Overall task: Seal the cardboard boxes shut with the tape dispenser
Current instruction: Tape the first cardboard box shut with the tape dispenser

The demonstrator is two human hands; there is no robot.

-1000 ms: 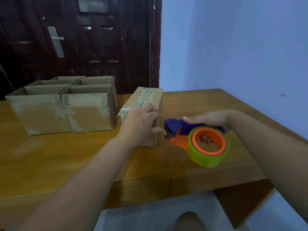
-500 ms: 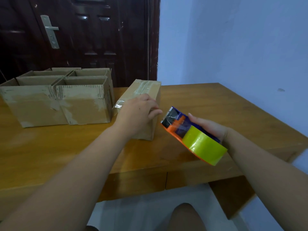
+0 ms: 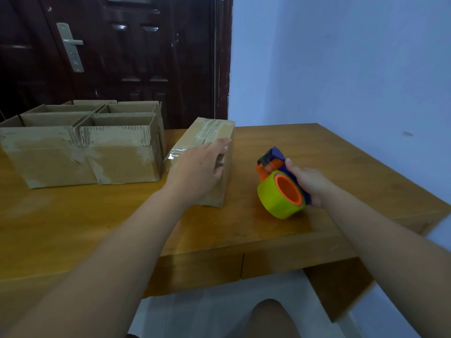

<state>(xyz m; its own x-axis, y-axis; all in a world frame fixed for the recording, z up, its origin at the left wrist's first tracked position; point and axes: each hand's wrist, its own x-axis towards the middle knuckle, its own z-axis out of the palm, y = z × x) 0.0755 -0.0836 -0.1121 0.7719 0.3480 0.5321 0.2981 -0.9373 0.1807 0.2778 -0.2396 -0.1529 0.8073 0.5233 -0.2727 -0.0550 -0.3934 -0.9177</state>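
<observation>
Tape dispenser (image 3: 280,191) — now lowered, farther from box (image 3: 211,131).

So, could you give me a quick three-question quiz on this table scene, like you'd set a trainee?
1. True or false: the right hand grips the tape dispenser.
2. The left hand rests on: A a pair of scissors, B the taped-shut box, C a marker pen.
3. Fill in: the yellow-green tape roll has an ___ core.
Key: 1 true; 2 B; 3 orange.
</observation>
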